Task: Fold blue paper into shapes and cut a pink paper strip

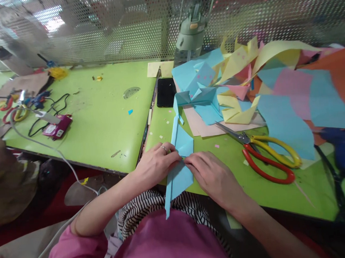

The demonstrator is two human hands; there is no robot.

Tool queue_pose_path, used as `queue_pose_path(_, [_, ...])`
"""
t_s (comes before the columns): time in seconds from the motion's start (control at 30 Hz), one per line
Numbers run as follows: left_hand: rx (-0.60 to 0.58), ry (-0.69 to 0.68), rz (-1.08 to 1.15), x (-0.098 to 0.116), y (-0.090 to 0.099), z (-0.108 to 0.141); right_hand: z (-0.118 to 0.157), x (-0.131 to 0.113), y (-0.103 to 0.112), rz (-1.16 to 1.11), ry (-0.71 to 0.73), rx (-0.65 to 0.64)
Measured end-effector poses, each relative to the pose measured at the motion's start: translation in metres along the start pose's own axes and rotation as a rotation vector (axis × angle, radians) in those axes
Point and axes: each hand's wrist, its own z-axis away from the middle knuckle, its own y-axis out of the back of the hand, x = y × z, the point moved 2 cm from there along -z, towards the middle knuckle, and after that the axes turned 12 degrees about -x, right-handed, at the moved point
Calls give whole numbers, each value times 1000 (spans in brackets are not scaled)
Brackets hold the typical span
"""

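A folded sheet of blue paper [181,178] lies at the table's front edge, its lower tip hanging past it. My left hand [158,160], with a ring on one finger, pinches the paper near its middle. From the other side my right hand [214,177] grips the same spot with fingers and thumb pressed together. The fingertips nearly meet and hide the fold between them. Just beyond, more folded blue paper [208,98] rests on pale sheets. To the right of my right hand lie scissors [246,140] with one red and one yellow handle, blades apart.
A black phone [166,92] lies behind my hands, near a water bottle [189,37]. Coloured paper [294,84] is heaped at right. On the left table are a clear protractor [131,92], a purple power adapter [57,127] and cables. A perforated metal screen [98,32] stands behind.
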Motion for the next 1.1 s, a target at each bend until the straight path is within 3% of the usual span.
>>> queue_pose_path(0.17, [32, -17, 2, 0, -1, 1, 4, 1, 0, -46, -68, 41])
queue_pose_path(0.5, [55, -31, -51, -3, -8, 1, 6, -1, 6, 109, 14, 39])
queue_pose_path(0.77, [143, -51, -44, -3, -12, 4, 8, -2, 7, 196, 109, 82])
queue_pose_path(1.1, [77, -54, -119, 0, -9, 5, 13, -1, 8, 177, 134, 78])
